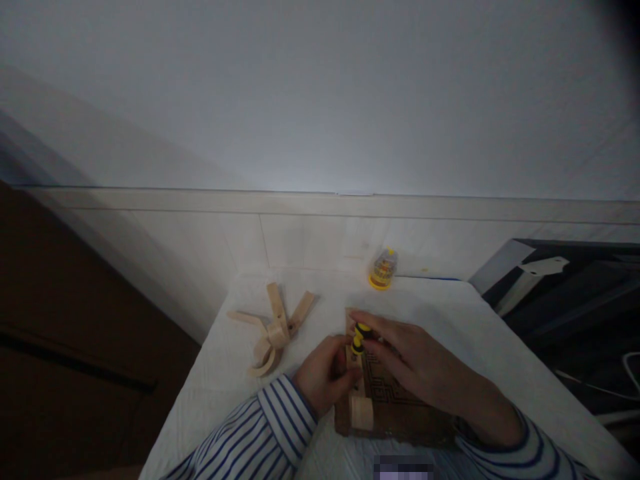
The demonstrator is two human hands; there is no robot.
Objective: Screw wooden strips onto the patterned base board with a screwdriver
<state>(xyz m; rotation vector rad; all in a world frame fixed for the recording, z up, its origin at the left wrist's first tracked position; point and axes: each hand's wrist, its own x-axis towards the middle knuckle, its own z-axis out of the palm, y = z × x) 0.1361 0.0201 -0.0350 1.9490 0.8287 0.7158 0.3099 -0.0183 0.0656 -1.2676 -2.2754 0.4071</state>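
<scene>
My right hand [400, 347] is closed around a stubby yellow-and-black screwdriver [357, 343], which stands over a light wooden strip [355, 359]. Thumb and fingers of my left hand [325, 375] pinch that strip near its middle. Dark holes show in the strip, and a pale wooden block [361, 413] sits at its near end. Beneath both hands lies a dark brown board [395, 417] with a carved line pattern. The screwdriver's tip is too small to make out.
Left of my hands, a wooden assembly [277, 333] of several strips and curved parts lies on the white-covered table [210, 400]. A small clear container with a yellow base [383, 270] stands at the back, near the wall [310, 240]. Dark items [575, 320] stand at the right.
</scene>
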